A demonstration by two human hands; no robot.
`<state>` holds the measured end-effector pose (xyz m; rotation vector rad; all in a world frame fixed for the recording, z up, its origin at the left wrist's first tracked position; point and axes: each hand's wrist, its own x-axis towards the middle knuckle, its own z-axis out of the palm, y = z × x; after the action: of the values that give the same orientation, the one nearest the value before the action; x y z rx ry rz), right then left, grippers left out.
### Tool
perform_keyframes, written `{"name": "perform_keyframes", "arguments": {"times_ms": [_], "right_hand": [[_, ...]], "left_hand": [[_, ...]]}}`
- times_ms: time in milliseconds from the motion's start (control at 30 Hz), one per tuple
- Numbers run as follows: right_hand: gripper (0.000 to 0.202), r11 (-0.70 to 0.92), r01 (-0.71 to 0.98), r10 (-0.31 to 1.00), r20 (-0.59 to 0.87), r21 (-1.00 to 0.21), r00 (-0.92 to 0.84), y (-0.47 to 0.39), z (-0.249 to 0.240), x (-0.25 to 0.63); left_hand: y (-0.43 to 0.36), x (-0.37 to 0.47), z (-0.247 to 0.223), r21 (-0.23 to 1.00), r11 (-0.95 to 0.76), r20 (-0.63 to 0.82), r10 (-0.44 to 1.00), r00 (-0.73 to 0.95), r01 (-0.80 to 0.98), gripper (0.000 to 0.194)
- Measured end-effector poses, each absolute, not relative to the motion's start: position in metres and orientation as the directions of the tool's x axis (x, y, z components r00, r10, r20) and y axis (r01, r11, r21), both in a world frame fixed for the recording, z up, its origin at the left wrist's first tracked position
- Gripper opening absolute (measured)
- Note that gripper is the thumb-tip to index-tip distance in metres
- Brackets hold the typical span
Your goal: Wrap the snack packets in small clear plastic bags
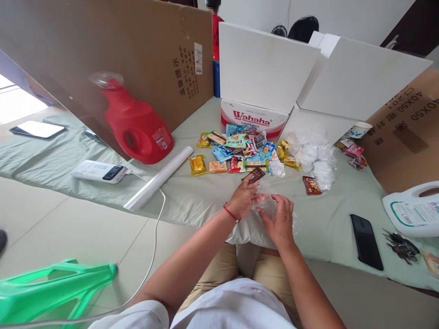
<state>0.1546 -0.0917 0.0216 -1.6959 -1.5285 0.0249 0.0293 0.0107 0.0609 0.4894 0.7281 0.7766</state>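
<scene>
My left hand, with a red cord at the wrist, is closed on a dark brown snack packet. Close beside it, my right hand has its fingers curled on a thin clear plastic bag, which lies between both hands. The bag's outline is hard to follow against the cloth. Just beyond my hands is a pile of wrapped snacks in several colours. Crumpled clear bags are heaped right of the pile, with a brown cookie packet in front of them.
A white roll, a power bank with a cable and a red jug are on the left. At right lie a black phone, keys and a white jug. Behind stands a Wahaha carton; a green stool is below left.
</scene>
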Motion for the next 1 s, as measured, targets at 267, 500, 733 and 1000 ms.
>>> {"name": "perform_keyframes", "arguments": {"times_ms": [267,500,733,1000], "right_hand": [[0.044,0.014,0.577,0.849,0.314,-0.817,0.424,-0.083,0.012,0.151],[0.028,-0.076,0.142,0.836,0.015,-0.987,0.549,-0.073,0.012,0.157],[0.032,-0.070,-0.302,0.763,-0.246,-0.951,0.598,-0.069,0.027,0.155],[0.029,-0.052,-0.414,0.803,-0.285,-0.909,0.523,-0.086,0.048,0.137]], "left_hand": [[0.007,0.018,0.075,0.606,0.627,-0.257,0.737,0.625,-0.490,0.053],[0.007,0.002,0.069,0.744,0.472,-0.162,0.815,0.557,-0.473,0.040],[-0.017,-0.026,0.040,0.822,0.561,-0.535,0.819,0.210,-0.095,0.045],[-0.051,-0.001,0.034,0.699,0.706,-0.623,0.679,0.388,-0.114,0.052]]}}
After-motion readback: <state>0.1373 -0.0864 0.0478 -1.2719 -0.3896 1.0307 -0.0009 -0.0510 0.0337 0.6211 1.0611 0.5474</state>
